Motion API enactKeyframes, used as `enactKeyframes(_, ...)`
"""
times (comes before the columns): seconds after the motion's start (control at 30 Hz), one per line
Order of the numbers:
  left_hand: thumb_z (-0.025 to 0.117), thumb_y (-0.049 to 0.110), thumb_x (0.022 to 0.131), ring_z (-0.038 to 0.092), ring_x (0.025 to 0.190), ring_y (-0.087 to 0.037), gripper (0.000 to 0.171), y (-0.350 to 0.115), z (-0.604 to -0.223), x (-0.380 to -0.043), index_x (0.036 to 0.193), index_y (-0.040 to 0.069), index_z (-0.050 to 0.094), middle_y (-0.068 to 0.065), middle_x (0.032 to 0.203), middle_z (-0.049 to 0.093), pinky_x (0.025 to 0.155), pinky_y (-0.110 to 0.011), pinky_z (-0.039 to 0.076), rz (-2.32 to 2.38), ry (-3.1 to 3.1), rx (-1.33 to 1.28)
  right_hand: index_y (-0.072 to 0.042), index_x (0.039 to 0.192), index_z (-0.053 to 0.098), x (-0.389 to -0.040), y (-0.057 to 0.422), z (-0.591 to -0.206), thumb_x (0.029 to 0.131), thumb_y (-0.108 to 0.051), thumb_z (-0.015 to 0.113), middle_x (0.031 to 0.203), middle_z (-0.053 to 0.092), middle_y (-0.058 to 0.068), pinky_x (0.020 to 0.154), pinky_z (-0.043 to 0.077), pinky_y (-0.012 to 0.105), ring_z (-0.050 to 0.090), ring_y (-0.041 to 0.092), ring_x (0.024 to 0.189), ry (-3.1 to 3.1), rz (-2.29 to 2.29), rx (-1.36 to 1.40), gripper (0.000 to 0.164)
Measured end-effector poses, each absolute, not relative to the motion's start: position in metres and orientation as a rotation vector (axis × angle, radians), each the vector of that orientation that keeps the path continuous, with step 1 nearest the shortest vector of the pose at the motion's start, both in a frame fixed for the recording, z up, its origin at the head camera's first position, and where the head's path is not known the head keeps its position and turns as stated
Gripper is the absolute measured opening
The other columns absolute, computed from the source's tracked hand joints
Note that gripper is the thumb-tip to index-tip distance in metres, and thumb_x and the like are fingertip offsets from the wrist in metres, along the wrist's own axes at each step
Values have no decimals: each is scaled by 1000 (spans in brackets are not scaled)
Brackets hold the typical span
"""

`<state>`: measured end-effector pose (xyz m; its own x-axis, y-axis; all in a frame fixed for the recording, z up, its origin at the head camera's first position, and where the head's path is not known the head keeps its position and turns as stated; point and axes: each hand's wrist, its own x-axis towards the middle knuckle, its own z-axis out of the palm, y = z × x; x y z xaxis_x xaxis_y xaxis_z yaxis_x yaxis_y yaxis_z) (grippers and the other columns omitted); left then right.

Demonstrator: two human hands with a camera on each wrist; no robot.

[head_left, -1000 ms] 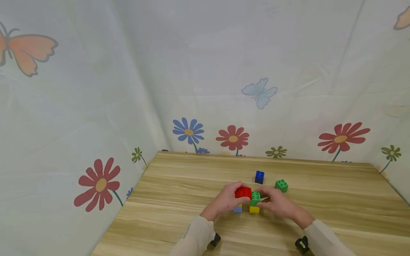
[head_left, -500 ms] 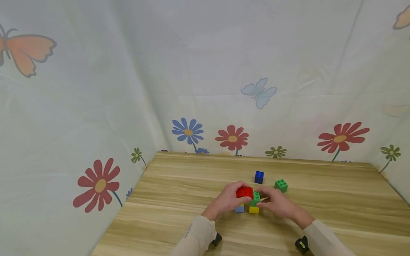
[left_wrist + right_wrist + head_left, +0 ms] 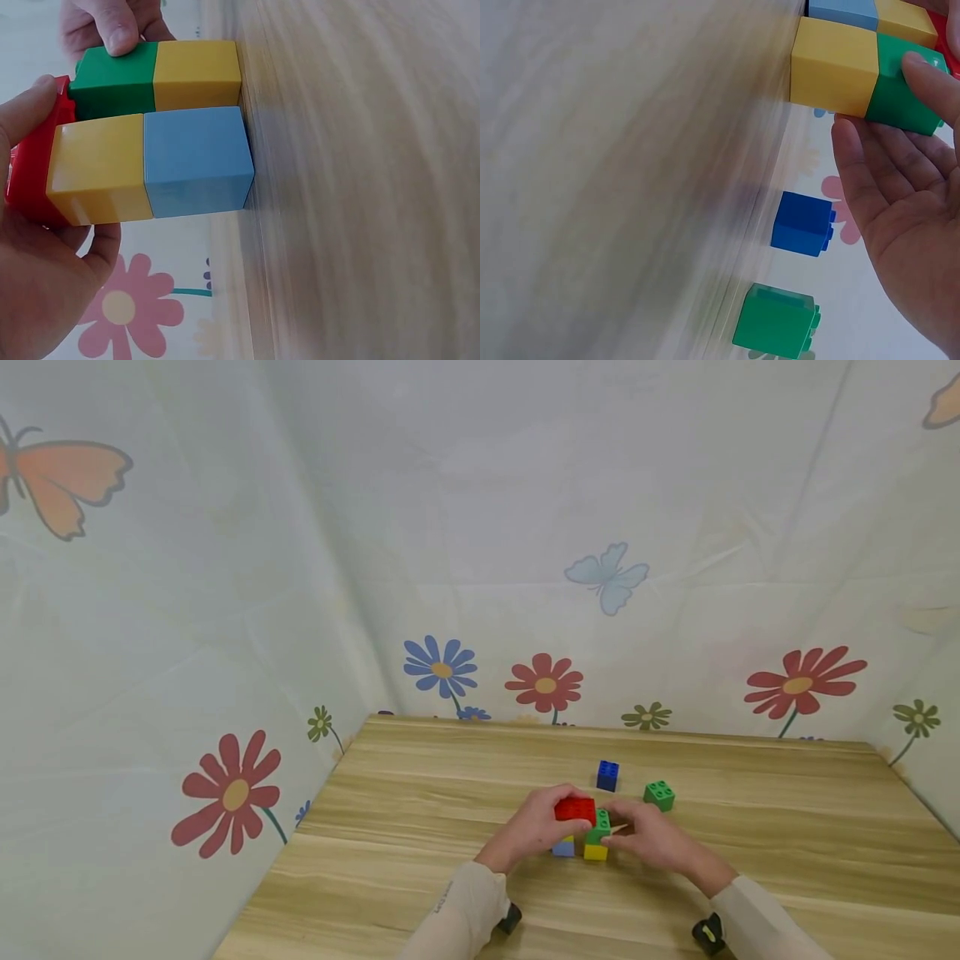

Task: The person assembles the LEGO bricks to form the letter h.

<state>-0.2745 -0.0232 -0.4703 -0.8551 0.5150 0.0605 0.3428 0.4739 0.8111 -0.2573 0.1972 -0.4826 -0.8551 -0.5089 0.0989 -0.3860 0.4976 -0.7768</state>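
My left hand (image 3: 525, 833) grips a red brick (image 3: 574, 811) that tops a stack. Below the red one come a yellow brick (image 3: 97, 169) and a light blue brick (image 3: 196, 161), which stands at the tabletop. Close on the right is a second stack, a green brick (image 3: 602, 827) over another yellow brick (image 3: 596, 852). The right hand (image 3: 654, 837) holds the green brick, thumb in front and fingers behind. The red brick's right end reaches over part of the green brick's studs; whether they are joined I cannot tell.
Behind the hands on the wooden table (image 3: 420, 777) lie a dark blue brick (image 3: 608, 775) and, to its right, a loose green brick (image 3: 659, 795). A pale cloth (image 3: 480, 527) printed with flowers and butterflies hangs behind and at the left.
The left hand has moved slightly right with the red, yellow and light blue stack. The red brick now hides more of the green brick's studs. The right hand has stayed nearly still.
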Motion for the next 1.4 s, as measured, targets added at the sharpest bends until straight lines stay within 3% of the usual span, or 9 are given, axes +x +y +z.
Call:
enactKeyframes(0.6,68,33,87,52,91,-6,36,-20,-468,-275,121,24,60,14,107,58,76,-21,47,1255,2563,855,-7,116,62,-258,198,-486,87,-27,69,112,63,6,79,53,30,63,23,99,2612,-1275,-802,37)
enactKeyframes(1.4,70,31,86,52,88,-5,34,-19,-458,-271,118,25,63,14,104,59,74,-19,47,1134,2657,867,-7,115,62,-259,200,-487,88,-28,68,113,64,7,80,52,30,63,24,100,2596,-1289,-830,35)
